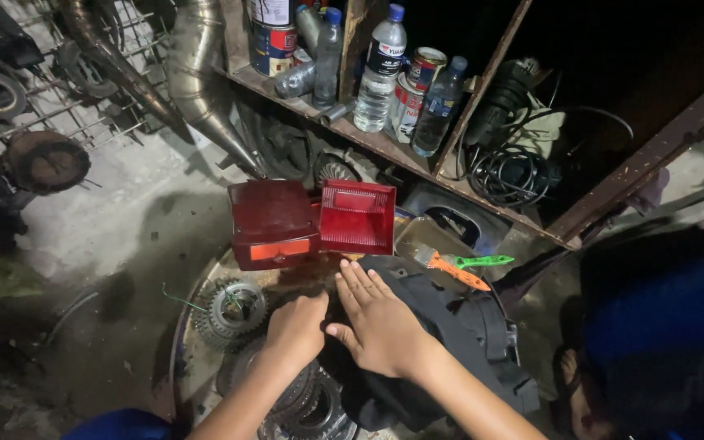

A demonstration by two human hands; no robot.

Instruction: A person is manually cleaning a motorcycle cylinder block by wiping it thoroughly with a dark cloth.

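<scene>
Left hand curled, fingers closed, resting on a dark cloth at six o'clock. Right hand flat, fingers spread, pressing the cloth. Red lamp housing at twelve o'clock.

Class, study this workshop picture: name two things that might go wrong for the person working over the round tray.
1. The left hand is closed among toothed gears; the teeth might nick skin.
2. The red tail-light housing and red lens sit at the tray's far edge; pulling the black cloth under the right hand might knock them.
</scene>
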